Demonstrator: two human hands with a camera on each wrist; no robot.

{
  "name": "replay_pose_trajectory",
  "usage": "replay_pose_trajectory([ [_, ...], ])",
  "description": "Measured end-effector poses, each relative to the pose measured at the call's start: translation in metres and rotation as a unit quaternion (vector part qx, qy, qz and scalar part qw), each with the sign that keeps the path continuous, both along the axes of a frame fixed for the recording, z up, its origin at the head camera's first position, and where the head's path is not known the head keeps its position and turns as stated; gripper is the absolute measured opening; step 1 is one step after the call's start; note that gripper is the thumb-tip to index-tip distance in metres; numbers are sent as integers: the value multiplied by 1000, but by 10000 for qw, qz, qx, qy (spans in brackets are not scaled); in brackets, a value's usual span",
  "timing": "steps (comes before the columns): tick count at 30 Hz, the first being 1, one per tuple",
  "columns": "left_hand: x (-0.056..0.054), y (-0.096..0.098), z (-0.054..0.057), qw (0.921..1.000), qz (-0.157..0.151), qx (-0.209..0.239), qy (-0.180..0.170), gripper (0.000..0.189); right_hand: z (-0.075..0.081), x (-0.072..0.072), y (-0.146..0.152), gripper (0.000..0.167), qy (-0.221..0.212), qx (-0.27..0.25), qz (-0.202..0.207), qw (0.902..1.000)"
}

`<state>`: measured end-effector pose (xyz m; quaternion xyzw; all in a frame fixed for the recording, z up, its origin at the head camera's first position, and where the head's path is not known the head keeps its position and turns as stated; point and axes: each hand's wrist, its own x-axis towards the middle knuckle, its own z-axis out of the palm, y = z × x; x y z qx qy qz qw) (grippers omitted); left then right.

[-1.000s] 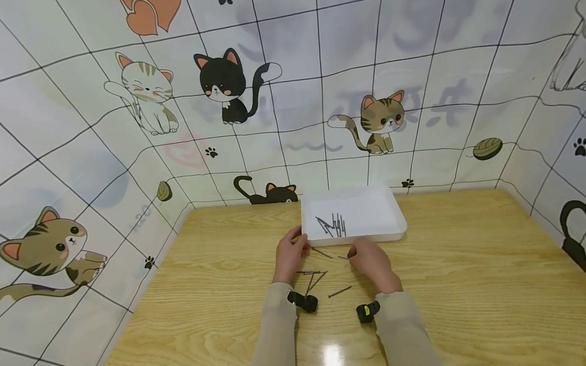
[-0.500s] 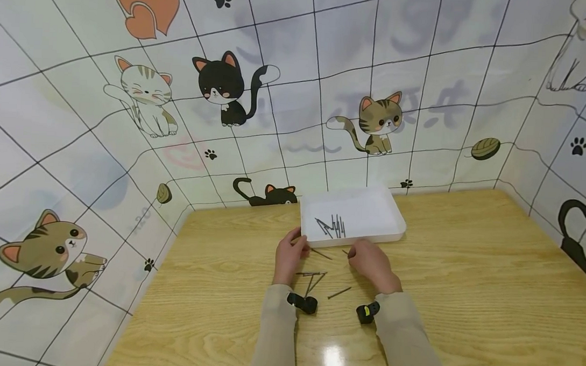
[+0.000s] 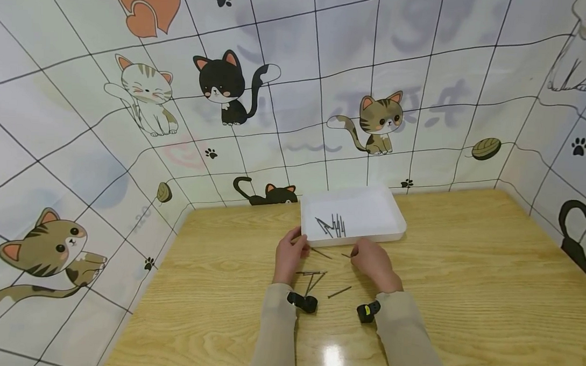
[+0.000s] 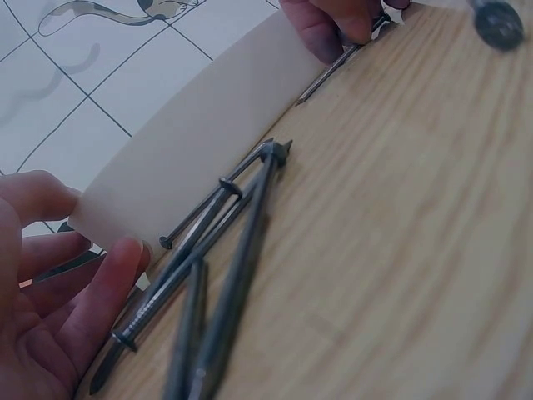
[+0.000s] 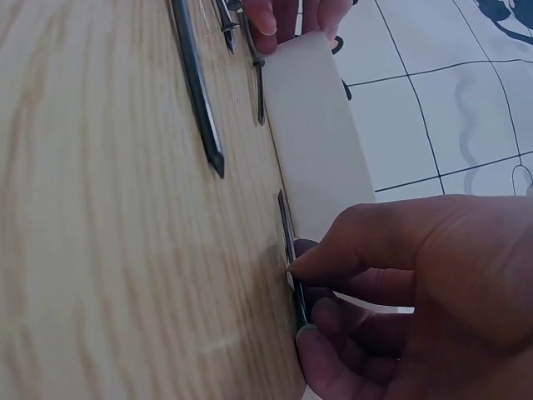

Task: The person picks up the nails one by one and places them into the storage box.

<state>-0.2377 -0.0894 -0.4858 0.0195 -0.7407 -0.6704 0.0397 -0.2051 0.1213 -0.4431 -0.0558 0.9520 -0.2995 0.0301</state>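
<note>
A shallow white tray (image 3: 369, 215) stands against the back wall, with several dark nails (image 3: 337, 226) lying in its left part. My left hand (image 3: 290, 255) holds the tray's front left corner, thumb on the front wall and fingers round the side. In front of the tray my right hand (image 3: 371, 263) pinches a nail (image 5: 285, 218) between thumb and fingers, low over the table and alongside the tray's front wall. Its pointed end sticks out towards the left hand. Another nail (image 3: 322, 253) lies on the table between the hands, close to the tray.
Several more nails (image 3: 312, 273) lie crossed on the wooden table (image 3: 211, 298) near the left wrist. A single nail (image 3: 340, 292) lies between the forearms. Cat-patterned walls (image 3: 300, 113) close off the back and sides of the table.
The nail in my right hand has shifted slightly within the fingers, its visible end changing angle and length. My left hand and the tray stay in place.
</note>
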Motion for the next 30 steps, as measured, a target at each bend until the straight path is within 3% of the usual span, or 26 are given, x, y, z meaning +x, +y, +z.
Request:
replay_pose_trajectory([
  [15,-2,-1,-5,9999,13,-121,-3,41,-3,-2,4,9,-62,48,-122,9999],
  [30,-2,-1,-5,9999,79,-122,-29,41,2,0,3,15,-3,143,258,9996],
])
